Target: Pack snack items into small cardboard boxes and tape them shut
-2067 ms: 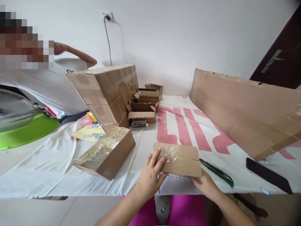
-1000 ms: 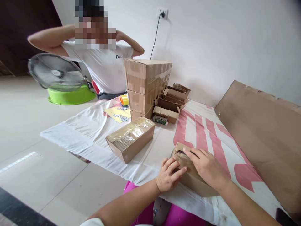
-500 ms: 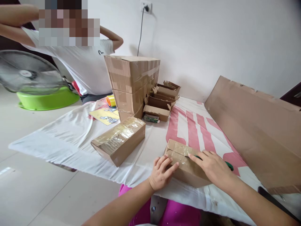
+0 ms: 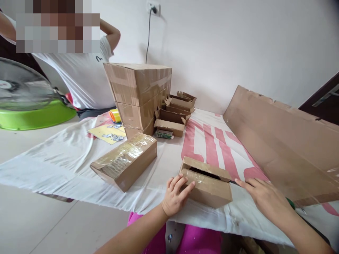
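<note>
A small taped cardboard box lies near the table's front edge, with a dark slit open along its top seam. My left hand grips its left end, fingers bent over the top edge. At the box's right end, my right hand is closed around a cutting tool with a thin dark blade and a green handle. The blade's tip touches the end of the slit; most of the tool is hidden under the hand. Another taped cardboard box lies shut to the left.
Large stacked cartons stand at the back, with several opened small boxes beside them. A big cardboard sheet leans along the right. A yellow card lies at left. A person in a white shirt sits beyond, near a fan.
My right hand has moved right along the box top, drawing the blade to its right end. The top seam has parted into a slit. My left hand stays on the box.
</note>
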Demonstrator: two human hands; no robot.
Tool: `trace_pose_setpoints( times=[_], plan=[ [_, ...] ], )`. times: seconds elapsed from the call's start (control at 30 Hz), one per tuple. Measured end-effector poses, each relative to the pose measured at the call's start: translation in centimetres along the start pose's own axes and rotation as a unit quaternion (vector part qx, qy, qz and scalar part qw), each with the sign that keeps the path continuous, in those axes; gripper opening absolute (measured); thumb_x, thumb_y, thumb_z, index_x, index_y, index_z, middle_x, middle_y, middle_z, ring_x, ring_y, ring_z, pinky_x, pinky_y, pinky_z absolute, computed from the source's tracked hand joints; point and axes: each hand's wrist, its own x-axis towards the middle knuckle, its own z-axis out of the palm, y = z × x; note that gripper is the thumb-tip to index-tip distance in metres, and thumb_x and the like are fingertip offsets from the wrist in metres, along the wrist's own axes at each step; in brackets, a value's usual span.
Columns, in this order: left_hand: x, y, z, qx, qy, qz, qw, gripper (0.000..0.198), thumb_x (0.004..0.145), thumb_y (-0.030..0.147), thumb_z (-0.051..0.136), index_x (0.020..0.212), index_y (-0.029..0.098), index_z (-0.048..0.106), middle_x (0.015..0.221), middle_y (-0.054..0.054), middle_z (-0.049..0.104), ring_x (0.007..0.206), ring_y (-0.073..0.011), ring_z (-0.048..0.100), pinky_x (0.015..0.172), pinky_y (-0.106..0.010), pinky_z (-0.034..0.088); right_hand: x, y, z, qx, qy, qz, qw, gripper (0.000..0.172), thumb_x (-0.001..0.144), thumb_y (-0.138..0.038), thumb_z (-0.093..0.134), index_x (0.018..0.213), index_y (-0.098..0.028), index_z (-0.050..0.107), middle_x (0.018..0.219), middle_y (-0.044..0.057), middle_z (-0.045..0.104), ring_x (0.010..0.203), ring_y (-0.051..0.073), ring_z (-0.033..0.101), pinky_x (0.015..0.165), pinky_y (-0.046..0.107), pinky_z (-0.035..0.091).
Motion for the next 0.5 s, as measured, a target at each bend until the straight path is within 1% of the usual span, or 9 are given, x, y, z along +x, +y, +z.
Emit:
trace_pose_setpoints(
  times=[0.07, 0.17, 0.2, 0.27, 0.33, 0.4, 0.47, 0.5],
  plan=[
    [0.1, 0.1, -0.1, -0.007, 0.002, 0.001, 1.0, 0.045, 0.083, 0.012, 0.057, 0.125, 0.028, 0.058, 0.11, -0.009, 0.058, 0.121, -0.0272, 0.047, 0.098, -0.041, 0.036, -1.4, 1.3, 1.5, 0.03, -0.012, 0.053, 0.998, 0.053, 0.082, -0.008, 0.04, 0.125, -0.032, 0.059, 0.096, 0.002, 0.068, 0.081, 0.019, 0.065, 0.069, 0.033, 0.05],
    [0.1, 0.4, -0.3, -0.041, 0.01, -0.014, 0.999, 0.052, 0.083, 0.009, 0.057, 0.131, 0.028, 0.05, 0.119, -0.01, 0.052, 0.125, -0.0279, 0.044, 0.1, -0.042, 0.039, -3.6, 2.6, 5.4, 0.095, -0.044, 0.144, 0.984, 0.047, 0.087, -0.024, 0.041, 0.13, -0.034, 0.055, 0.102, 0.003, 0.069, 0.084, 0.021, 0.067, 0.063, 0.032, 0.052],
    [-0.1, 0.6, -0.4, -0.058, 0.018, -0.032, 0.998, 0.056, 0.083, 0.008, 0.056, 0.134, 0.027, 0.045, 0.124, -0.011, 0.048, 0.128, -0.0288, 0.041, 0.101, -0.044, 0.039, -4.3, 2.7, 6.9, 0.118, -0.057, 0.169, 0.977, 0.047, 0.087, -0.026, 0.04, 0.131, -0.033, 0.055, 0.104, 0.004, 0.069, 0.086, 0.022, 0.068, 0.064, 0.032, 0.053],
    [-0.6, 0.9, -0.5, -0.091, 0.032, -0.096, 0.991, 0.062, 0.084, 0.009, 0.055, 0.14, 0.025, 0.034, 0.133, -0.015, 0.039, 0.132, -0.0299, 0.037, 0.102, -0.048, 0.041, -5.7, 2.6, 10.1, 0.16, -0.083, 0.202, 0.963, 0.047, 0.086, -0.029, 0.038, 0.13, -0.03, 0.056, 0.107, 0.004, 0.069, 0.092, 0.023, 0.068, 0.069, 0.033, 0.054],
    [-1.2, 1.2, -0.5, -0.118, 0.025, -0.169, 0.978, 0.065, 0.087, 0.012, 0.054, 0.144, 0.023, 0.025, 0.136, -0.017, 0.036, 0.132, -0.029, 0.037, 0.1, -0.048, 0.043, -6.8, 2.0, 12.9, 0.192, -0.097, 0.217, 0.952, 0.048, 0.085, -0.03, 0.037, 0.129, -0.029, 0.057, 0.106, 0.005, 0.069, 0.094, 0.023, 0.068, 0.073, 0.034, 0.055],
    [-1.8, 1.5, -0.6, -0.144, 0.0, -0.217, 0.966, 0.065, 0.089, 0.017, 0.052, 0.145, 0.021, 0.02, 0.134, -0.018, 0.038, 0.129, -0.0273, 0.041, 0.099, -0.046, 0.045, -7.4, 1.3, 14.9, 0.219, -0.084, 0.221, 0.947, 0.046, 0.084, -0.034, 0.039, 0.124, -0.027, 0.061, 0.103, 0.006, 0.07, 0.094, 0.025, 0.067, 0.078, 0.038, 0.055],
    [-2.3, 2.0, -0.8, -0.169, -0.023, -0.232, 0.958, 0.066, 0.089, 0.019, 0.052, 0.145, 0.019, 0.019, 0.133, -0.018, 0.04, 0.127, -0.0273, 0.043, 0.1, -0.046, 0.045, -7.4, 0.4, 16.0, 0.249, -0.026, 0.233, 0.94, 0.043, 0.083, -0.04, 0.043, 0.117, -0.025, 0.065, 0.105, 0.008, 0.071, 0.1, 0.028, 0.065, 0.088, 0.044, 0.053],
    [-2.5, 2.4, -1.0, -0.181, -0.031, -0.229, 0.956, 0.066, 0.088, 0.018, 0.052, 0.145, 0.019, 0.019, 0.132, -0.018, 0.04, 0.127, -0.0276, 0.043, 0.1, -0.046, 0.045, -7.2, -0.2, 16.2, 0.276, 0.012, 0.244, 0.929, 0.042, 0.083, -0.044, 0.045, 0.115, -0.025, 0.065, 0.108, 0.009, 0.07, 0.105, 0.029, 0.063, 0.092, 0.046, 0.051]
  ],
)
